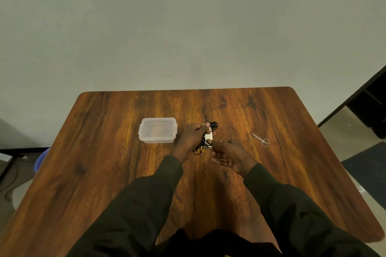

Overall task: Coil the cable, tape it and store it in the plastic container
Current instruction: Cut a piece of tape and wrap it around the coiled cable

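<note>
Head view, the only one there is: a person in dark sleeves leans over a wooden table [125, 173], both hands working just past its middle. The left hand [193, 135] is closed around a bundle of thin black cable [201, 144], pinching it near the top so the loops hang down toward the person, with a darker knot of cable or a plug sticking out beyond the fingertips. The right hand [230, 157] is half open, fingers loosely spread, its fingertips touching something small and white [208, 137] at the bundle, probably tape, though it is too small to tell for sure. The plastic container [158, 130] sits just beside the left hand with its lid on, so it will need opening. A pair of small scissors [261, 140] lies well apart to the right. The cable looks light and floppy, the sort that springs out of its loops once the grip slackens, so I would keep the pinch across the middle of the coil where all the strands cross, and wrap the tape right there
</note>
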